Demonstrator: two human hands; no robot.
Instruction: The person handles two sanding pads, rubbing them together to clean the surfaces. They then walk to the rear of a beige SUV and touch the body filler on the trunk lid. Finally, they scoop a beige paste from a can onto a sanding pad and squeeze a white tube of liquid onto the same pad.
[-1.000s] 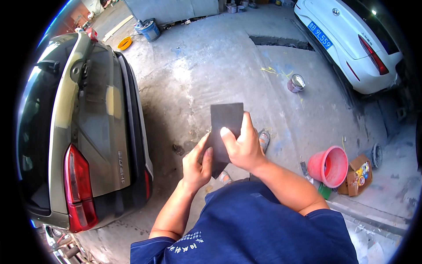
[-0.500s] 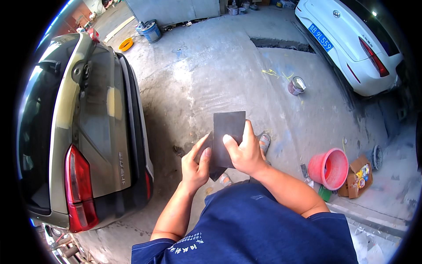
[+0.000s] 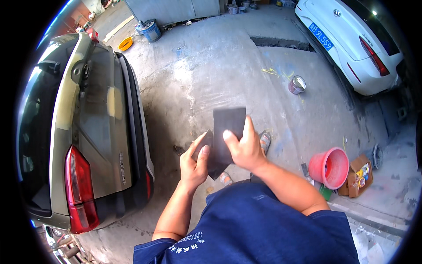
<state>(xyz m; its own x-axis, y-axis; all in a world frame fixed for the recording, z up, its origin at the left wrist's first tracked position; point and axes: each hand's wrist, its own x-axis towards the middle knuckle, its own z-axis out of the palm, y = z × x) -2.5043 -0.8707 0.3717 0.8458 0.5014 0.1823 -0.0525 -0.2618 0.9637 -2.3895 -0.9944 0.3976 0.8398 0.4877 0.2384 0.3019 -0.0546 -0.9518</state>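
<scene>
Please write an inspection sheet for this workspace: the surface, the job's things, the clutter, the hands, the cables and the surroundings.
Surface: grey concrete floor, stained and dusty.
Job's things: one dark sheet, held upright in front of the body.
Clutter: red bucket, cardboard box, small paint can, blue bucket, yellow bowl.
Hands: left hand grips the sheet's lower left edge; right hand holds its right side, thumb on the face.
Cables: nothing seen.
Surroundings: olive car at left, rear facing the person; white car at upper right.
</scene>
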